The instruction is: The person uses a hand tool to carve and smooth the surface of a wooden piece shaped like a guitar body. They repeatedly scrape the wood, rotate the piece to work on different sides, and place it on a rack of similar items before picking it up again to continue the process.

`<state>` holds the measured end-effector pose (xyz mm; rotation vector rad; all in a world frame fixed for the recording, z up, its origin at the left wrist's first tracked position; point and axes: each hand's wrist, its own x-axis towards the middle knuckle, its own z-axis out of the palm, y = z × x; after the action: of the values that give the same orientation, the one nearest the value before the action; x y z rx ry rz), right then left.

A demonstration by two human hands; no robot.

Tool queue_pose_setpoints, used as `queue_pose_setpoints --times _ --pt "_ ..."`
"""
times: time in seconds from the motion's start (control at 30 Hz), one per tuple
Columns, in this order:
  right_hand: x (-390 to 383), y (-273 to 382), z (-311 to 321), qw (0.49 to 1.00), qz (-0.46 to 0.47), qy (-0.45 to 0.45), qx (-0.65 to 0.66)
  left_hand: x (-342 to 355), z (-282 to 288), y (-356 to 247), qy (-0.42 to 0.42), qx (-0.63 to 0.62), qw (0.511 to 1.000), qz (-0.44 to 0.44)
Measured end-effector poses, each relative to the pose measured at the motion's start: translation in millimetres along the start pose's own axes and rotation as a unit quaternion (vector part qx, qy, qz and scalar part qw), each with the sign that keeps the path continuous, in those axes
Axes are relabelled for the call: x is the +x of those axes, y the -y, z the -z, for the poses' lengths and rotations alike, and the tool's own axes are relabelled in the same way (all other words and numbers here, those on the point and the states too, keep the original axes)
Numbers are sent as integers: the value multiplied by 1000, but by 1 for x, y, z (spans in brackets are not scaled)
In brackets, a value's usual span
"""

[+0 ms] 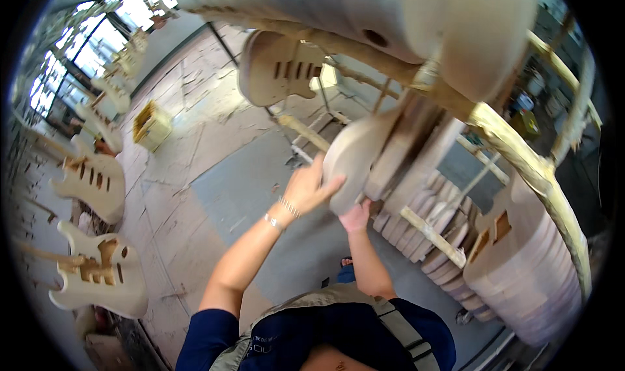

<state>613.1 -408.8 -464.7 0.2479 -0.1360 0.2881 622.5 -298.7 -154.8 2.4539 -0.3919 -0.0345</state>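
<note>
A pale wooden guitar body [357, 151], blurred by motion, stands on edge at the near end of a rack row. My left hand [307, 190] is at its left edge, thumb reaching across the wood and the other fingers partly hidden. Under its lower end, my right hand [356, 216] grips the bottom edge, most of its fingers out of sight behind the wood. More bodies stand close behind it on the right. A metal bracelet and a watch band circle my left wrist.
Tape-wrapped rack bars [521, 140] curve along the right. Overhead hangs a row of guitar bodies [364, 13]; more bodies [521, 267] are stacked lower right. One slotted body [277, 68] hangs ahead. Guitar bodies [101, 270] line the left wall, near a yellowish bin [152, 127].
</note>
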Motion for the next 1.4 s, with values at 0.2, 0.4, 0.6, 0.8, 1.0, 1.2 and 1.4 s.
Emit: queue_pose_setpoints --times 0.2,0.4,0.6,0.8,1.0,1.2,1.4 --pt "-68 -14 60 974 -89 -144 -149 -193 0 87 -13 -214 966 147" --pt "-81 -50 8 846 -225 -233 -423 -361 -6 120 15 -365 881 301" --pt "-55 -128 -69 770 -372 32 -517 -367 121 57 -306 -396 863 69" --pt "-51 -227 -79 594 -570 194 -534 -471 78 30 -514 -471 711 -95" --pt "-92 -413 -192 679 -395 317 -532 -525 39 -42 -696 -248 661 128" --pt "-208 -615 -320 510 -805 302 26 -597 30 -83 -777 -40 575 252" --pt "-202 -711 -372 520 -617 590 -27 -649 72 -123 -814 67 523 243"
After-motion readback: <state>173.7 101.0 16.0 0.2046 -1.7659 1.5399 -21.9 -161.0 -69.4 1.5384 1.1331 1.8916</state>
